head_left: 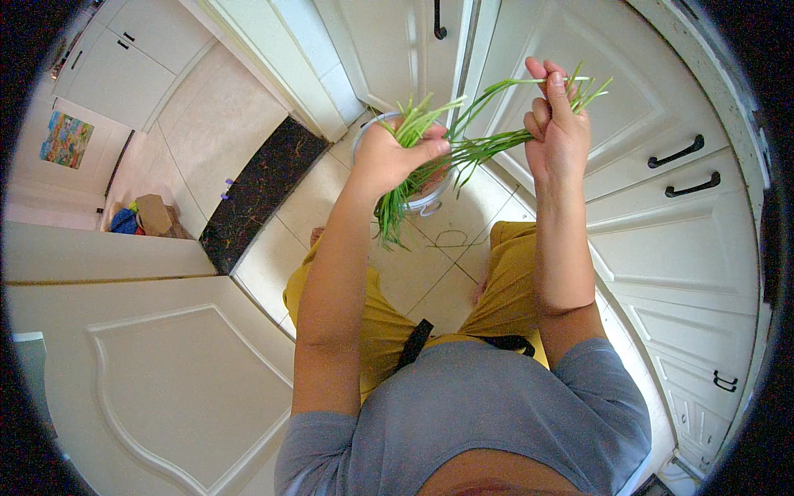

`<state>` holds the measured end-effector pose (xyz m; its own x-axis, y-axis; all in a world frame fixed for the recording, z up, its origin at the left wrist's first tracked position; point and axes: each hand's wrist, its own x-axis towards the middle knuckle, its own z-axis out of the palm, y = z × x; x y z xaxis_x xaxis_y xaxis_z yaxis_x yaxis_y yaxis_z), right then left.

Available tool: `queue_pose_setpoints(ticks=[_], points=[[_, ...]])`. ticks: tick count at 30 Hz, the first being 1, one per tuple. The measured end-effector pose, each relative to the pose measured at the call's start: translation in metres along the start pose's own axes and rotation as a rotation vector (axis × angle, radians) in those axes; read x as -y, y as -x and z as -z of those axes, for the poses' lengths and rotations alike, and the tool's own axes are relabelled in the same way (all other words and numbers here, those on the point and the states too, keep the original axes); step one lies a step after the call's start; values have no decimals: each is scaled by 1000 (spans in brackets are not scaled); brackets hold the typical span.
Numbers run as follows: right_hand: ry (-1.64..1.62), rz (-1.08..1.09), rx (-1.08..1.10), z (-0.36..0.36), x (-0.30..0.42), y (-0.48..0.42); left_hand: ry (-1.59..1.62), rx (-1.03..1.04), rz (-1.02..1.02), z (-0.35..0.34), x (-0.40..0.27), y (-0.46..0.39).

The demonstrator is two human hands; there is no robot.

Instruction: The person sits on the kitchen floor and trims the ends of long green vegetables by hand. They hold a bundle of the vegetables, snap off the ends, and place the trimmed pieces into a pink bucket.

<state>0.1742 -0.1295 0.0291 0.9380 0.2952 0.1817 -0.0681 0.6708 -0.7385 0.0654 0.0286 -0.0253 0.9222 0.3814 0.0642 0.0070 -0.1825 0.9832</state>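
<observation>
My left hand (388,161) is closed around a bunch of chives or similar thin green stalks (394,211). The pale ends stick up past the thumb, and the dark leaf tips hang below. Higher and to the right, my right hand (561,136) grips a smaller bunch of the same stalks (496,146), its leaves trailing toward the left hand. A stalk with a white end (524,81) is pinched between my right thumb and fingers. Under my left hand stands a whitish bucket (427,203) on the floor; hand and leaves hide most of its inside.
White cabinet doors (657,229) with black handles (676,152) line the right side. A loose thin strand (456,239) lies on the tiled floor (428,279). At left are a dark stone threshold (267,180), a white panelled door (186,372) and a cardboard box (155,214).
</observation>
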Motion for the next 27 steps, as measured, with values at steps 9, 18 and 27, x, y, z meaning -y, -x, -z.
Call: queue_pose_setpoints(ticks=[9,18,27], points=[[22,36,0,3,5,-2,-92,5,101,1,-4,3],[36,29,-17,1,11,0,390,-24,260,10,8,-2],[76,63,4,-2,12,3,557,-206,243,12,11,-5]])
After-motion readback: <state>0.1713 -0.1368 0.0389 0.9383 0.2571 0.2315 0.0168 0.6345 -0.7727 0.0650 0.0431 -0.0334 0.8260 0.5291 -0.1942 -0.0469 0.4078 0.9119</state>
